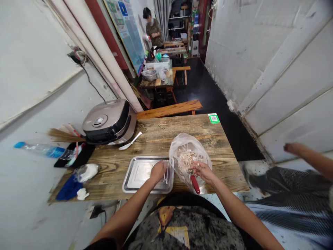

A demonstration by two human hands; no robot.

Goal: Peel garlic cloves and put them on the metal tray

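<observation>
My left hand (158,172) is closed over the right half of a shallow metal tray (132,187). Thin pale sticks (165,178) show below its fingers; what the fingers grip is hidden. To the right, a clear plastic bag (184,139) lies spread wide with chopped pale food pieces (186,159) inside, perhaps meat. My right hand (203,172) reaches into its right side, fingertips pinched together at the pieces, seemingly on a small pale one. A red handle (195,184) sticks out of the bag towards me, beside that hand; its tool end is mostly covered.
On the wooden table (156,139) stand a rice cooker (109,121), a white plastic spoon (130,141), a bundle of thin sticks (62,134), a bottle (41,148) and a blue cloth (68,189). Another person's arm (309,158) is at right; a person (154,31) is farther back.
</observation>
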